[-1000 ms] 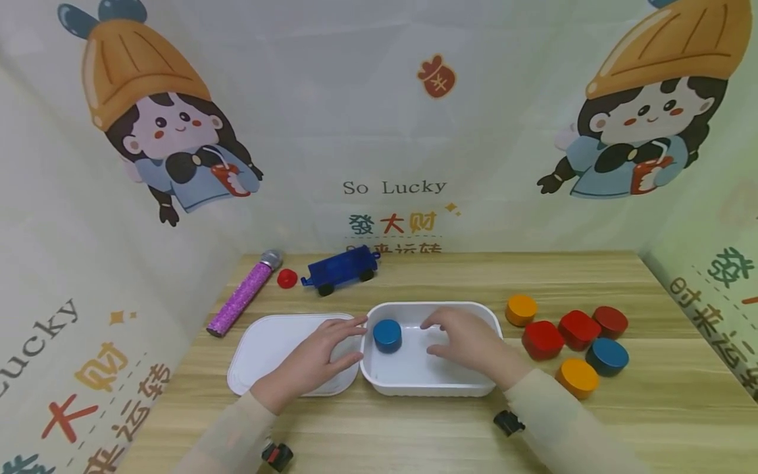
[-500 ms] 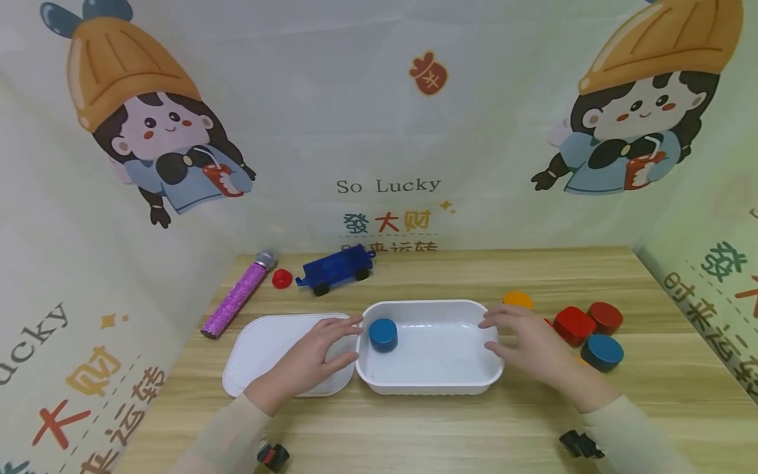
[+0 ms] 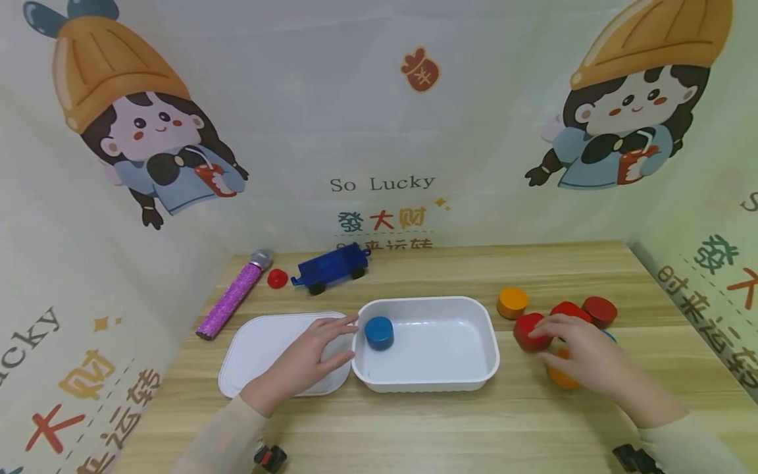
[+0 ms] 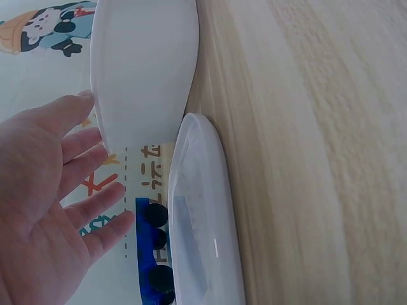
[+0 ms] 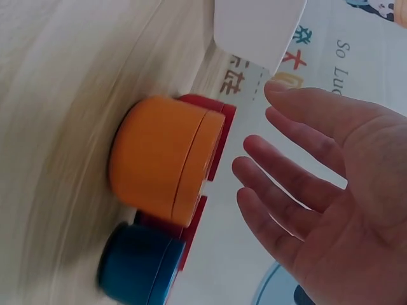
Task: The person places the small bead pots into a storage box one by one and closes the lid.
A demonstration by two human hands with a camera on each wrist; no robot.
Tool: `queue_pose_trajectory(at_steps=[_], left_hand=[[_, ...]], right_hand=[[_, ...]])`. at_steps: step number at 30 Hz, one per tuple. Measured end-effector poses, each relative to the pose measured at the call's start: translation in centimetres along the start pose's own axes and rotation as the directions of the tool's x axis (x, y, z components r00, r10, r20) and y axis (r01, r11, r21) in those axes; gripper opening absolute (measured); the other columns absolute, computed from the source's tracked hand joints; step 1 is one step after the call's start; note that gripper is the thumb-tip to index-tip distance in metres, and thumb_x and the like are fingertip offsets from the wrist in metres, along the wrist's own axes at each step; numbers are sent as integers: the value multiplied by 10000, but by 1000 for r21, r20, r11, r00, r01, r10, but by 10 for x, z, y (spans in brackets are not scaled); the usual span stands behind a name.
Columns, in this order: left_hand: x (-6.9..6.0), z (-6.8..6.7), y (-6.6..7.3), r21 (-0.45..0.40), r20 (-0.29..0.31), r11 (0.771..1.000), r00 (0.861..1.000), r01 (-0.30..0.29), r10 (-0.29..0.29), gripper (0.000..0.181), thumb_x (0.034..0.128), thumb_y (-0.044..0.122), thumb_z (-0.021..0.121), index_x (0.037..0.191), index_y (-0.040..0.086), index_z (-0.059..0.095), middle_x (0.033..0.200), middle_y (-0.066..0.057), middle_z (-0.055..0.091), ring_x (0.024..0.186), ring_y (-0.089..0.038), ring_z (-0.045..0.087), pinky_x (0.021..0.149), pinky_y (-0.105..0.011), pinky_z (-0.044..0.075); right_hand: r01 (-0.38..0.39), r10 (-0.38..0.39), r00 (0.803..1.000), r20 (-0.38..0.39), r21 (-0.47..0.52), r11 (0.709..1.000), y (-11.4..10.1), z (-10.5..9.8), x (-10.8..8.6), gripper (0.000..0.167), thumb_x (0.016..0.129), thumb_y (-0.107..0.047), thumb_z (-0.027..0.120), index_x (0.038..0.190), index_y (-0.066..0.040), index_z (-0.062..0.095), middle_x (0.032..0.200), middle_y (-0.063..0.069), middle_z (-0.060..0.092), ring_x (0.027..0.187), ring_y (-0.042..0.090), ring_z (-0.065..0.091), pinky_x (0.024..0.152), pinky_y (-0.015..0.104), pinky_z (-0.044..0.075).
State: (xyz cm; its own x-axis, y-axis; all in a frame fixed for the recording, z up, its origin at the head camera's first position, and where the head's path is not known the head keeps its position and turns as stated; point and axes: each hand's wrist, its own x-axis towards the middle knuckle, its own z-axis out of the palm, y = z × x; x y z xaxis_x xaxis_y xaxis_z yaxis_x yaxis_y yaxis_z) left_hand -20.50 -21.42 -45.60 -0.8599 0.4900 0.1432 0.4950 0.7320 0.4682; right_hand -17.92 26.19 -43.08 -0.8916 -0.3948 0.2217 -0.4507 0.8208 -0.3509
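A white rectangular tub (image 3: 438,368) stands mid-table with one blue round block (image 3: 379,333) inside, near its left end. My left hand (image 3: 304,359) touches or nearly touches the tub's left rim, fingers extended, above a white lid (image 3: 260,349). Over the group of coloured blocks on the right hovers my right hand (image 3: 586,352), fingers spread and gripping nothing. Its fingertips are nearest a red block (image 3: 529,332) and an orange block (image 3: 562,372). In the right wrist view, a gap shows between the fingers and the orange block (image 5: 162,162). Another blue block (image 5: 140,264) is mostly hidden in the head view.
Farther back sits an orange block (image 3: 512,303), with a dark red block (image 3: 599,311) at the group's far right. A purple glittery microphone (image 3: 233,296), a small red piece (image 3: 277,278) and a blue toy wagon (image 3: 331,266) lie along the back left.
My right hand has left the tub's inside and moved right, to above the coloured blocks. The left hand has stayed by the tub's left rim, and the blue block stays inside.
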Motion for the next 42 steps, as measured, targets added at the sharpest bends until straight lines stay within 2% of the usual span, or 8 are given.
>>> queue_pose_trajectory(at_steps=[5, 9, 15, 18, 22, 26, 33, 42], left_hand=[[-2, -1, 0, -17, 11, 1000, 1000, 23, -22, 459, 1008, 317, 684, 1432, 153, 619, 1617, -27, 471, 1456, -301, 457, 1200, -552, 396], [-2, -1, 0, -16, 3, 1000, 1000, 16, -16, 457, 1007, 304, 687, 1432, 149, 618, 1614, -24, 474, 1454, -305, 458, 1198, -556, 398], [-2, -1, 1, -12, -2, 1000, 1000, 4, -4, 469, 1006, 302, 687, 1440, 142, 611, 1619, -20, 468, 1452, -309, 458, 1198, -555, 398], [-2, -1, 1, -9, -5, 1000, 1000, 0, 0, 471, 1008, 311, 683, 1440, 140, 611, 1619, -17, 467, 1449, -308, 461, 1196, -555, 400], [-2, -1, 1, -10, -4, 1000, 1000, 1, -1, 467, 1007, 302, 686, 1438, 137, 613, 1618, -13, 469, 1450, -310, 461, 1195, -558, 401], [-2, -1, 1, -22, 2, 1000, 1000, 16, -16, 465, 1006, 293, 689, 1441, 146, 613, 1618, -6, 470, 1457, -312, 453, 1193, -566, 401], [-2, 1, -2, -23, -7, 1000, 1000, 2, -2, 461, 1010, 288, 684, 1440, 136, 612, 1619, -9, 468, 1455, -314, 453, 1191, -567, 402], [-3, 0, 0, -27, -6, 1000, 1000, 4, -4, 462, 1013, 297, 679, 1440, 133, 611, 1623, -4, 463, 1455, -311, 452, 1192, -563, 404]], right_hand=[[14, -15, 1000, 19, 15, 1000, 10, 0, -7, 255, 822, -134, 863, 1058, -101, 773, 1120, 66, 749, 1035, 313, 702, 895, 535, 599], [15, -15, 999, 49, -2, 1000, 17, -5, -14, 258, 817, -161, 869, 1055, -120, 776, 1124, 51, 750, 1050, 309, 701, 914, 541, 590], [83, -81, 995, 61, -28, 996, 25, -6, -22, 324, 732, -179, 934, 1017, -189, 781, 1142, 41, 749, 1073, 336, 695, 926, 541, 573], [90, -87, 993, 77, -31, 995, 26, -5, -25, 365, 694, -178, 955, 1015, -211, 785, 1172, 64, 740, 1095, 356, 681, 932, 557, 561], [79, -76, 991, 109, -27, 996, 30, -5, -26, 397, 660, -124, 959, 1013, -186, 789, 1182, 121, 726, 1089, 386, 669, 922, 588, 559], [83, -79, 990, 114, -37, 996, 35, -6, -27, 407, 651, -101, 959, 1012, -170, 783, 1148, 83, 732, 1051, 359, 679, 908, 542, 583], [80, -77, 991, 105, -31, 996, 39, -6, -27, 412, 656, -149, 962, 1026, -181, 782, 1121, -2, 736, 1019, 281, 680, 887, 428, 604], [75, -74, 996, 46, -3, 997, 17, -11, -21, 392, 725, -197, 936, 1078, -232, 769, 1148, -70, 717, 1017, 181, 675, 877, 376, 616]])
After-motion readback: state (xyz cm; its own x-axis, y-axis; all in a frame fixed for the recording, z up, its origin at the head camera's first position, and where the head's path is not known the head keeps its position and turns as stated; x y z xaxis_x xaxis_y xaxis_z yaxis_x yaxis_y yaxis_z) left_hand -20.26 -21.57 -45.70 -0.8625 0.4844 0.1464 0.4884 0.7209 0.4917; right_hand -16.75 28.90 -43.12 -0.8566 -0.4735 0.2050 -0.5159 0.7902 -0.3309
